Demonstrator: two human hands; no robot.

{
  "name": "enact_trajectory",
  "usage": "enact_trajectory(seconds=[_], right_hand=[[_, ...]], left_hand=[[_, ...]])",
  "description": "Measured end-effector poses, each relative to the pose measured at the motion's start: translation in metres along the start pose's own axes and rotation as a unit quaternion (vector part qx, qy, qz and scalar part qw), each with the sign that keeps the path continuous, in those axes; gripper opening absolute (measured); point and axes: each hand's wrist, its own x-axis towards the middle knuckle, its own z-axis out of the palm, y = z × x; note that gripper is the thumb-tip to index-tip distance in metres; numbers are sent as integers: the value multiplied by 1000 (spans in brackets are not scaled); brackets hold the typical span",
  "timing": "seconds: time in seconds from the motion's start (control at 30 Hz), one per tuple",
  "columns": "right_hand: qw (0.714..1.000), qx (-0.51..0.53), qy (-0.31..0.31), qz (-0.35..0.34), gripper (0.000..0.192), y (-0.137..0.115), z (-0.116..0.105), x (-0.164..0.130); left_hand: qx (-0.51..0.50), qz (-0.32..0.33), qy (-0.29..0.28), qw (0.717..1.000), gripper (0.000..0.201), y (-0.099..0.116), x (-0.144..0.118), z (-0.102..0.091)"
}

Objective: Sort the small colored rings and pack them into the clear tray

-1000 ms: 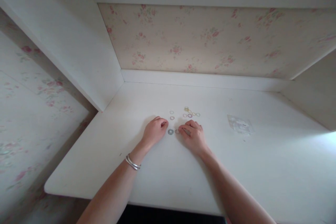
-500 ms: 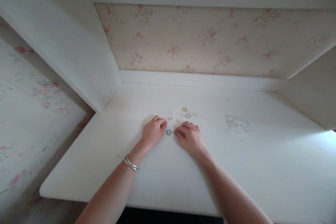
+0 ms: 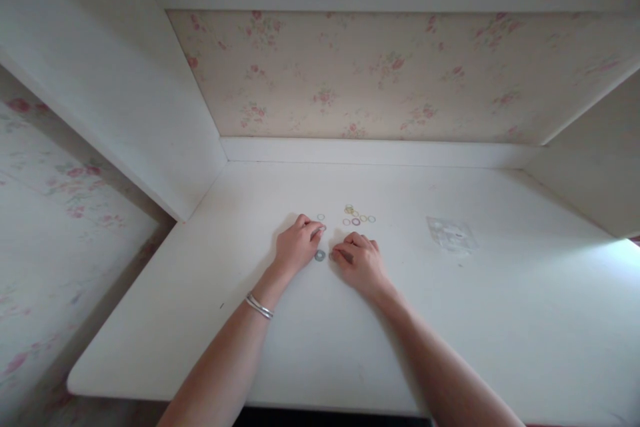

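My left hand [image 3: 299, 241], wearing silver bangles, is closed, its fingertips on a small pale ring [image 3: 324, 227] lying on the white desk. Just behind those fingers lies a thin greenish ring [image 3: 321, 214]. A thicker grey-green ring [image 3: 317, 257] rests between my two hands. My right hand [image 3: 361, 261] is pinched shut just to the right of that ring; what its fingertips hold is too small to make out. Beyond my right hand lie several thin yellowish rings [image 3: 363, 221] and a purplish ring [image 3: 353, 223].
A clear plastic bag [image 3: 453, 235] lies flat on the white desk [image 3: 300, 353], to the right. A side panel [image 3: 130, 100] rises on the left, and a low ledge [image 3: 380, 152] runs along the back. A small dark speck [image 3: 222, 306] is left of my left forearm.
My left hand has moved a little to the right, bringing its fingertips onto the pale ring. My right hand stays almost still. The view has shifted slightly.
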Motion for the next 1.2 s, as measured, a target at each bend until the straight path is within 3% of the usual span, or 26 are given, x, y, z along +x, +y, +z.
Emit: enact_trajectory(seconds=[0.47, 0.67, 1.2], right_hand=[[992, 105, 38, 64, 24, 7, 2, 2], [991, 116, 41, 61, 24, 10, 3, 1], [992, 111, 39, 52, 21, 11, 3, 1]], left_hand=[[2, 36, 6, 999, 21, -7, -7, 7], [-61, 34, 10, 998, 23, -13, -8, 7], [-30, 57, 20, 998, 19, -12, -12, 10]])
